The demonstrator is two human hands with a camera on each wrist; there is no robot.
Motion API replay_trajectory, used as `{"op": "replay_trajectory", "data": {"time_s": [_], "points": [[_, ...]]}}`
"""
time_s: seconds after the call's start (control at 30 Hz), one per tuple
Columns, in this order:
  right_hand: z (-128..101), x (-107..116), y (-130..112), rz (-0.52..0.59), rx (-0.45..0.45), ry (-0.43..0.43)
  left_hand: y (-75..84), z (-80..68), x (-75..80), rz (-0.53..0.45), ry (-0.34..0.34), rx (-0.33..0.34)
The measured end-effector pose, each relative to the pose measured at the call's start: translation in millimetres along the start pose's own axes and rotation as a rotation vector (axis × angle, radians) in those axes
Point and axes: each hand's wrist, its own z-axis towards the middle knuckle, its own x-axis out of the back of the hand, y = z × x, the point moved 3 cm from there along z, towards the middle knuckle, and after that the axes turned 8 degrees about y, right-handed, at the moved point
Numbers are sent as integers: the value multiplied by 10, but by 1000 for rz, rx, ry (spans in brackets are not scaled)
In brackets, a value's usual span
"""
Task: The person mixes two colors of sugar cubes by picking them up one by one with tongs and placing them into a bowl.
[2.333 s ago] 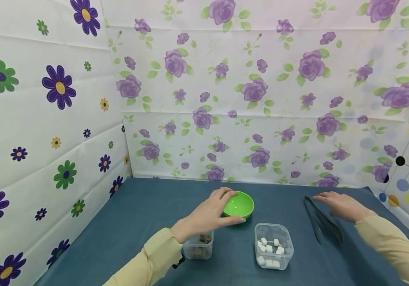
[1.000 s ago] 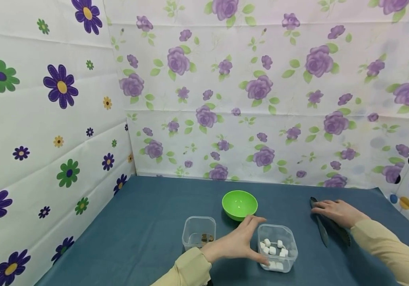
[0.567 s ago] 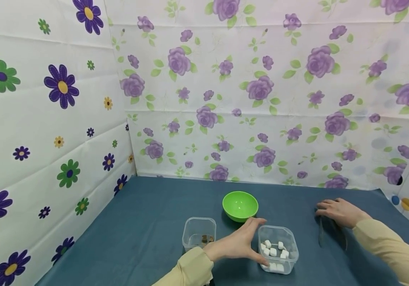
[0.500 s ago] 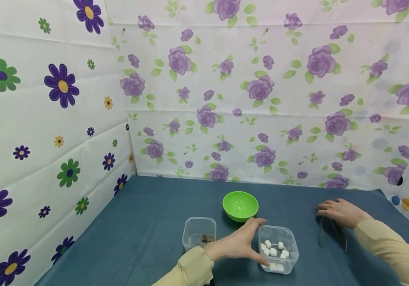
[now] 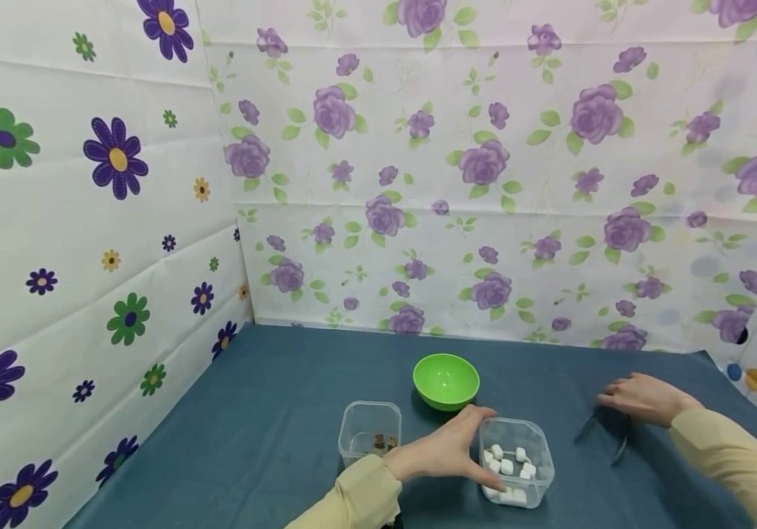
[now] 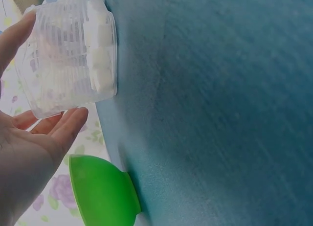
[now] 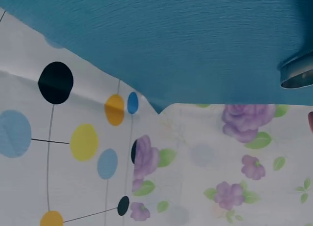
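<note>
Near the front of the table [image 5: 273, 411], a little right of its middle, stands a clear tub [image 5: 537, 481] with small white cubes [image 5: 507, 466] lying loose over its floor, its top open. The left hand [image 5: 443, 450] grips this tub, thumb on the near wall and fingers at the far side, which looks like a sound way to keep it from sliding; the left wrist view shows the tub flat on the table. To its right, well apart, the right hand [image 5: 646, 399] holds a pair of dark tongs [image 5: 622, 442], fingers bent over the upper end and the arms spread, tips down toward the table. The tongs are blurred, so whether the tips touch the cloth cannot be told. To use them well, it would help to hold them further down the arms, bring them in over the tub's rim from above, and close gently on one cube, since these look soft enough to squash. The left hand had best keep its fingers low and clear of the opening. Just behind the tub sits a green bowl [image 5: 446, 382], with nothing seen inside; to the left, a second clear tub [image 5: 370, 422] holds brown pieces [image 5: 379, 441]. Flowered cloth [image 5: 418, 176] hangs beyond.
</note>
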Motion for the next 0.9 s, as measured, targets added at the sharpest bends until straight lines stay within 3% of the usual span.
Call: {"op": "replay_trajectory", "data": {"time_s": [0.27,0.57,0.9], "points": [[-80,48,63,93,-78,19,-38,15,-14,-116,2,9],[-62,254,80,289,-301,-76,-51,22,-9,-201,-7,12],[-107,389,67,369,-383,15,-47,35,-4,-202,-20,9]]}}
